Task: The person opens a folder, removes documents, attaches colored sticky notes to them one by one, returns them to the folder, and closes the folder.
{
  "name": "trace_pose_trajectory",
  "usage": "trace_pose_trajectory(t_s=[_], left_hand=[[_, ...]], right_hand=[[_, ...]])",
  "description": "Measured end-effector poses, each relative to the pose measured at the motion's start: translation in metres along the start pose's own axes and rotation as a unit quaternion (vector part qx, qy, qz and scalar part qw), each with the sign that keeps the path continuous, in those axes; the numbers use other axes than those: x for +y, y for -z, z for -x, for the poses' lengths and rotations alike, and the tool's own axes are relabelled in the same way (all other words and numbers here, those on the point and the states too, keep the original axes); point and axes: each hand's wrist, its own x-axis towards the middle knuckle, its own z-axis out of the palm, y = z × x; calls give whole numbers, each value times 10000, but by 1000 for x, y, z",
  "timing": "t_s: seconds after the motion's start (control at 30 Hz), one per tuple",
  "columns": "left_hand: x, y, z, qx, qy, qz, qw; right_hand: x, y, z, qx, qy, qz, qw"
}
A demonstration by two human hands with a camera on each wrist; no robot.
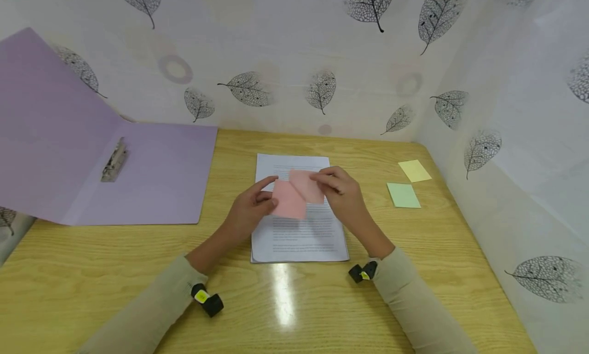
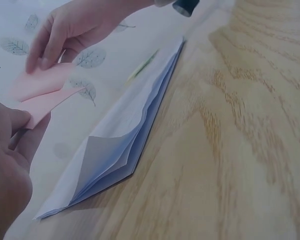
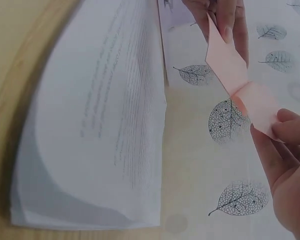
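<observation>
My left hand (image 1: 246,211) pinches a pink sticky note pad (image 1: 289,199) by its left edge. The thumb lies on top of the pad. A second pink sticky note (image 1: 309,184) is between the thumb and fingers of my right hand (image 1: 342,195), held by its right side. In the right wrist view this sticky note (image 3: 257,107) curls where it meets the pad (image 3: 225,62); whether the two are stuck together I cannot tell. Both are held above a stack of printed paper (image 1: 299,241), whose sheets fan slightly at one corner in the left wrist view.
An open purple lever arch folder (image 1: 175,175) lies at the left, its metal clip (image 1: 115,160) showing. On the right are a green sticky note pad (image 1: 403,195) and a yellow one (image 1: 415,170). A leaf-patterned covering (image 1: 276,52) borders the wooden table (image 1: 285,333) behind and at the right.
</observation>
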Motion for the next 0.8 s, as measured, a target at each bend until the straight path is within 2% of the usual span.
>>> trace_pose_trajectory(t_s=[0.17, 0.4, 0.6, 0.8], left_hand=[[1, 5, 5, 17, 47, 9, 10000], [4, 12, 17, 140, 262, -237, 9993], [7, 23, 33, 205, 408, -453, 9979], [7, 49, 63, 253, 513, -632, 9964]], right_hand=[[1, 5, 5, -34, -723, -489, 9962], [1, 13, 9, -17, -1721, -997, 9800], [2, 20, 11, 219, -1919, -1328, 9721], [11, 32, 15, 376, -2064, -1387, 9679]])
